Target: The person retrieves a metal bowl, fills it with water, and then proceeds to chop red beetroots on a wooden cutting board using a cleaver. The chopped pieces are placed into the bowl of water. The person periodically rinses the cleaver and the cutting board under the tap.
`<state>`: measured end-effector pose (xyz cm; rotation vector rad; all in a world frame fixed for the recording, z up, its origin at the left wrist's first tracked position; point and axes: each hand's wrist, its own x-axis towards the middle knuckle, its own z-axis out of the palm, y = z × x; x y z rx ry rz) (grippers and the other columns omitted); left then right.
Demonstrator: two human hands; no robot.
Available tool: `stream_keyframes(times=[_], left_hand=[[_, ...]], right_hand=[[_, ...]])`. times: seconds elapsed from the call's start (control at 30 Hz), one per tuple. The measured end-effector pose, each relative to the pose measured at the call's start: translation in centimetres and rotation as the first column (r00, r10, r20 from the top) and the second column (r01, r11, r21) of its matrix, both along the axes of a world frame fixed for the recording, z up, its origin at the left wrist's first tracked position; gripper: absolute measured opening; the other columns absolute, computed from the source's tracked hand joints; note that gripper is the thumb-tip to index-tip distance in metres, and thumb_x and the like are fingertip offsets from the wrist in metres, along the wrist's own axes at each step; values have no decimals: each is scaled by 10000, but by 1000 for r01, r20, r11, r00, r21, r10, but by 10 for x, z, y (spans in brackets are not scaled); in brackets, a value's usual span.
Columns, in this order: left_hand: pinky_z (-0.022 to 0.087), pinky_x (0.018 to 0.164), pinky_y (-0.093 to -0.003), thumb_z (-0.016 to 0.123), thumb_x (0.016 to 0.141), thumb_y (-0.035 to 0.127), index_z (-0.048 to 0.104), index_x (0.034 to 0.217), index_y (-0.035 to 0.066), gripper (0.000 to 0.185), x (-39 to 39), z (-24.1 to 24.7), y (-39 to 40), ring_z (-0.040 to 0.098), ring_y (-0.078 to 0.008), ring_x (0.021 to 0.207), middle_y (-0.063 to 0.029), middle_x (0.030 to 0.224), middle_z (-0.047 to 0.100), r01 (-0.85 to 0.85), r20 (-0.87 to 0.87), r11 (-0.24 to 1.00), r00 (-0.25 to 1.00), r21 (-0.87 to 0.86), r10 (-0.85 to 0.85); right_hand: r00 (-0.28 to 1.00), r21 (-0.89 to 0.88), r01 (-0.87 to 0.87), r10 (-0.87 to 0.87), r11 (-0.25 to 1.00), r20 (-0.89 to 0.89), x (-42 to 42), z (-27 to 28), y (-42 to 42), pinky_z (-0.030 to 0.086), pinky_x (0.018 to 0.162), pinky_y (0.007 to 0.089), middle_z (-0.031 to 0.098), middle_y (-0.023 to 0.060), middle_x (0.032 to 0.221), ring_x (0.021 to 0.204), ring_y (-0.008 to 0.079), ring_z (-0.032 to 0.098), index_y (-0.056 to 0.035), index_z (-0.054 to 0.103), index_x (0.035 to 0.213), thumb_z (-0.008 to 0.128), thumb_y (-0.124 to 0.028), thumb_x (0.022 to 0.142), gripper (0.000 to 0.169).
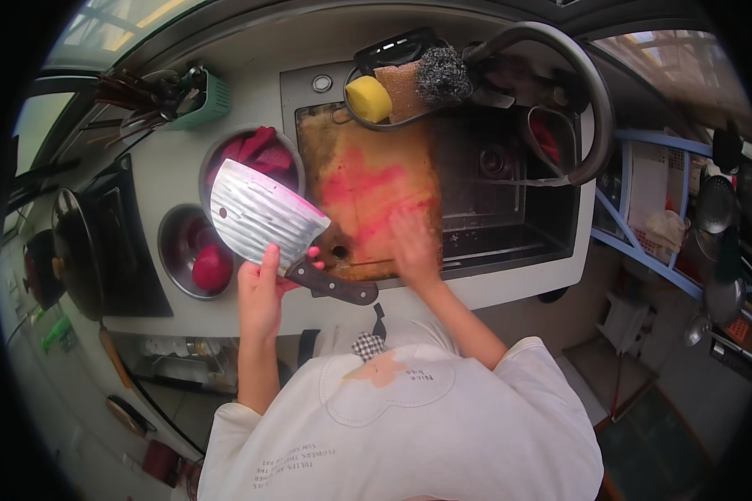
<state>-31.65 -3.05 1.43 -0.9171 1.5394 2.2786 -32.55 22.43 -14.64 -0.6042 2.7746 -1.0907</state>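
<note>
My left hand grips a cleaver near the heel of its blade, with the dark riveted handle pointing right. Pink stains mark the blade's edge. My right hand, slightly blurred, is over the pink-stained wooden cutting board, with nothing seen in it; whether it touches the board I cannot tell. Left of the board, a metal bowl holds dark pink pieces, perhaps peel. A smaller metal bowl nearer me contains a round magenta piece of food.
Right of the board lies a dark sink, with water running from a curved faucet. A caddy with a yellow sponge and scourers overhangs the board's far edge. A green utensil basket and a wok are at left.
</note>
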Motion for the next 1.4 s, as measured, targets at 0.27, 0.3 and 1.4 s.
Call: stream_keyframes(times=[0.27,0.3,1.4], left_hand=[[587,751,-382,397,1015,282,485,1210,-96,434,-7,4,-2,694,-267,828,-212,994,666,8,10,999,1000,-50,-8],[587,749,-382,397,1015,283,487,1207,-96,435,-8,6,-3,694,-268,826,-212,994,666,9,9,999,1000,-42,-9],[588,745,-371,393,1018,279,518,1166,-126,449,-9,1,2,694,-259,826,-207,981,672,100,-21,994,995,-46,-101]], right_hand=[[948,382,-238,299,893,-107,-69,-18,-100,118,1147,517,358,103,1477,1402,236,254,-45,412,1391,462,-520,876,702],[987,448,-35,102,893,-125,-81,-30,-89,109,1150,514,355,114,1478,1403,242,252,-38,406,1394,449,-495,889,682],[388,-439,891,-306,-115,869,-140,-62,69,372,1064,447,462,193,1373,1289,305,436,75,438,1308,313,-399,1013,572]])
